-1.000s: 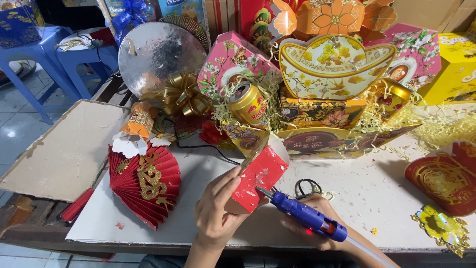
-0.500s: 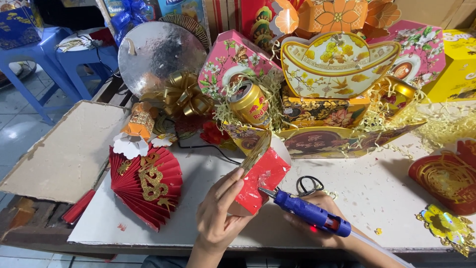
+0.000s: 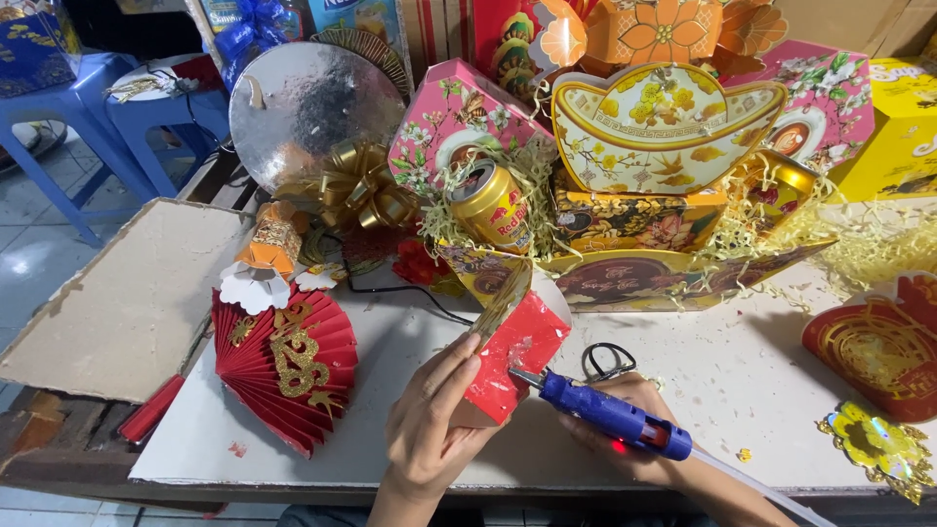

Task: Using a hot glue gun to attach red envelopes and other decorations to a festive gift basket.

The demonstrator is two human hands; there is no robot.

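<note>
Gluing a small red box [image 3: 512, 361] over the white tabletop [image 3: 722, 381], before a large gift hamper [image 3: 634, 215].
Left hand [image 3: 429, 420] clamped around the box, held off the surface; right hand [image 3: 625, 439] closed on blue glue gun [image 3: 605, 415], nozzle touching box's side. Best: steady box, thin bead, fingers away from nozzle. Scissors [image 3: 605, 359] just behind.

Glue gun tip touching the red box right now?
Yes: the right hand holds the blue glue gun with its nozzle pressed against the side of the red box, which the left hand grips.
</note>
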